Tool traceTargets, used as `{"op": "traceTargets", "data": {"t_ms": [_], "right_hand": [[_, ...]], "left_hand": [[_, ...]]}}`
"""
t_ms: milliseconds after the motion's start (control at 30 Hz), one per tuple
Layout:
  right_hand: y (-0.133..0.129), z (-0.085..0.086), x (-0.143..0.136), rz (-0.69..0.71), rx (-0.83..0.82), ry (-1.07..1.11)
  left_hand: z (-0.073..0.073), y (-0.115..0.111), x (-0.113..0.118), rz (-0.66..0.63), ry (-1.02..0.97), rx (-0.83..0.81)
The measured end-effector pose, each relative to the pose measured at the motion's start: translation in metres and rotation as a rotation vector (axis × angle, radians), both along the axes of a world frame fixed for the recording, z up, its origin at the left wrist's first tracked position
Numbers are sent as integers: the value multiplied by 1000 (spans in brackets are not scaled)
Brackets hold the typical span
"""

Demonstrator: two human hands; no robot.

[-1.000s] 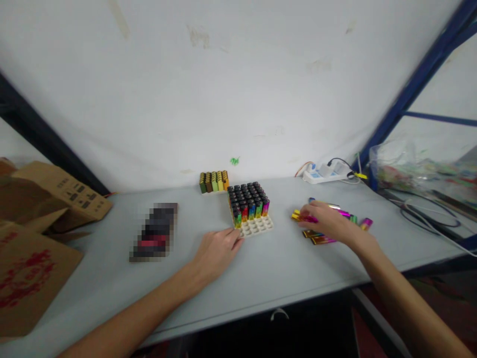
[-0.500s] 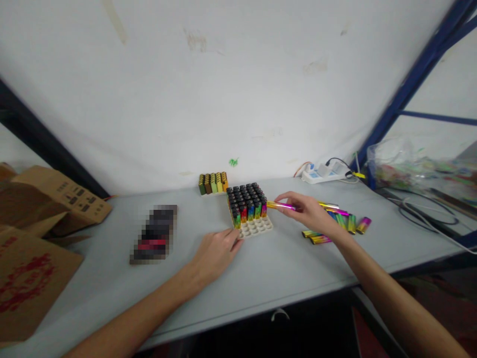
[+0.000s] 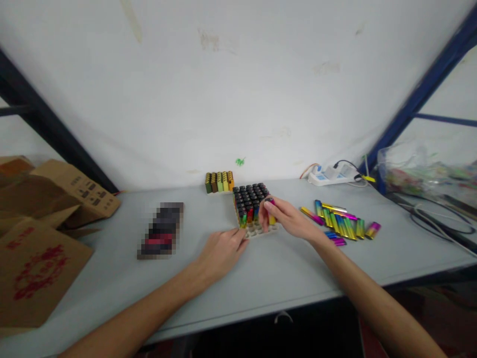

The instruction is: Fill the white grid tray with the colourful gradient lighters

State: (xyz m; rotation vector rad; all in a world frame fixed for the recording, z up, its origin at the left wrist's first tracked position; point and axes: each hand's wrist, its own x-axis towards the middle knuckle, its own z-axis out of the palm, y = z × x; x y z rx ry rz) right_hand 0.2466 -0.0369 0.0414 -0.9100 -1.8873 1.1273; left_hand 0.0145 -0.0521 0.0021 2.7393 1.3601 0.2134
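Observation:
My left hand rests on the table with its fingers closed on the front left corner of a white tray with round holes. Standing upright in that tray are rows of shiny multicoloured tubes with black tops. Above the tray's front right part, my right hand pinches one yellow-and-magenta tube, held nearly upright; whether its lower end is seated in a hole, I cannot tell. The right fingers cover part of the front row. To the right lie several loose metallic tubes.
A smaller block of green, yellow and orange pieces stands behind by the wall. Back right, a white power strip has plugs and cables. Cardboard boxes fill the left side, beside a pixelated dark object. Plastic bags lie far right.
My right hand has moved left to the tray's front, and the tube in it has turned from lying level to nearly upright. The left hand stays at the tray's corner. The view has shifted slightly.

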Motion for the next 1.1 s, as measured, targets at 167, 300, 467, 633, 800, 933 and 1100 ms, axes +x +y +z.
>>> {"op": "traceTargets", "data": {"t_ms": [167, 300, 467, 633, 800, 933, 1100], "right_hand": [[-1, -19, -10, -297, -5, 40], [1, -32, -18, -421, -22, -56], [-1, -40, -21, -465, -21, -86], [0, -40, -19, -472, -24, -95], [1, -41, -19, -465, -36, -93], [3, -43, -19, -455, -38, -106], [-1, -36, -17, -415, 17, -93]], "left_hand": [[2, 0, 1, 7, 4, -1], [5, 0, 1, 7, 10, -17], [3, 0, 1, 4, 22, -8], [4, 0, 1, 9, 28, -19], [6, -1, 2, 5, 32, -18], [4, 0, 1, 3, 25, -10], [4, 0, 1, 13, 29, -9]]}}
